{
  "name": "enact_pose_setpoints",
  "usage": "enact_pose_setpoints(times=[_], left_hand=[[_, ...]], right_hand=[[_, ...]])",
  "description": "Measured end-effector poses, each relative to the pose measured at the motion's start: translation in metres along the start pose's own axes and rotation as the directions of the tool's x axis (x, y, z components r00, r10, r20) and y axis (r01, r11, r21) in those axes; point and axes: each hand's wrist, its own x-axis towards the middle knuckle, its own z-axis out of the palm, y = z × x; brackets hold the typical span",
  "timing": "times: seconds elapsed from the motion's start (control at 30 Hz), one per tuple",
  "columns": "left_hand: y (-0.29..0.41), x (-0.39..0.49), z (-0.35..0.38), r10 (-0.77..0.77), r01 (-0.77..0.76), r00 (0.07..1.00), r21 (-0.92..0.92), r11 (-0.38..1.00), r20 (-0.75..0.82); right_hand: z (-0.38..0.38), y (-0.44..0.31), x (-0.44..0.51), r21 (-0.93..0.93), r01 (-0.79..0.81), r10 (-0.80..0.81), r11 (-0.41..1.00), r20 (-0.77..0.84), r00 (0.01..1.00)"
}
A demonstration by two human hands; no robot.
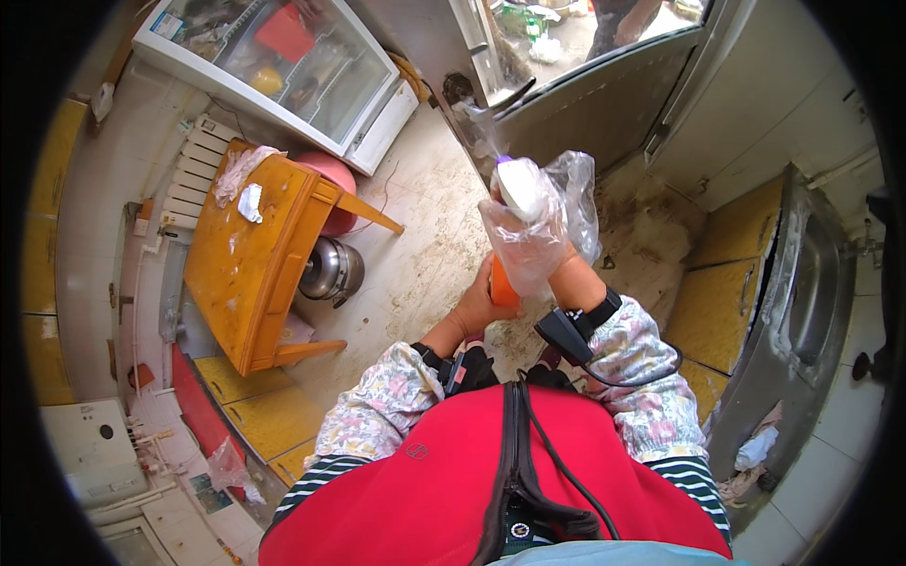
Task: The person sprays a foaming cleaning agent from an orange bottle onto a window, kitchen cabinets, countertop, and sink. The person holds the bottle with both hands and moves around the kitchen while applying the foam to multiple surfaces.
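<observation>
My left hand [483, 301] is closed around an orange container [504, 284], probably a bottle, held upright in front of my body. A clear plastic bag [527, 265] covers my right hand [548, 223], just above and to the right. Within that hand is a white piece [520, 185] with a purple tip, pointing toward the metal door [587, 134]. Whether the white piece joins the orange container is hidden by the bag and fingers. Near the tip, something translucent [478, 127] stretches toward the door; I cannot tell whether it is plastic or spray.
To the left stands a wooden table [258, 255] with cloths on top. A steel pot [333, 269] and a pink basin [329, 177] sit beside it. A glass-fronted refrigerator [283, 71] stands behind. At right is a steel sink [814, 283]. Outside the door glass is a person [616, 28].
</observation>
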Motion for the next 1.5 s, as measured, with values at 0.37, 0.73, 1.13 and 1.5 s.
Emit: enact_pose_setpoints(times=[0.37, 0.73, 1.13, 1.5], left_hand=[[0.034, -0.006, -0.05, 0.277, -0.283, 0.958, 0.083, 0.956, 0.077], [-0.002, -0.017, -0.084, 0.012, 0.003, 0.956, -0.049, 0.999, 0.293], [-0.033, -0.008, -0.089, -0.078, 0.183, 0.937, -0.288, 0.94, 0.34], [-0.059, -0.017, -0.092, -0.138, 0.299, 0.903, -0.364, 0.882, 0.407]], right_hand=[[0.039, -0.027, 0.016, 0.595, -0.452, 0.436, 0.665, 0.182, 0.882], [0.083, 0.0, -0.008, -0.104, -0.425, 0.435, 0.899, 0.109, 0.894], [0.107, 0.05, -0.043, -0.314, -0.383, 0.445, 0.869, 0.157, 0.882], [0.119, 0.058, -0.067, -0.6, -0.286, 0.468, 0.747, 0.169, 0.867]])
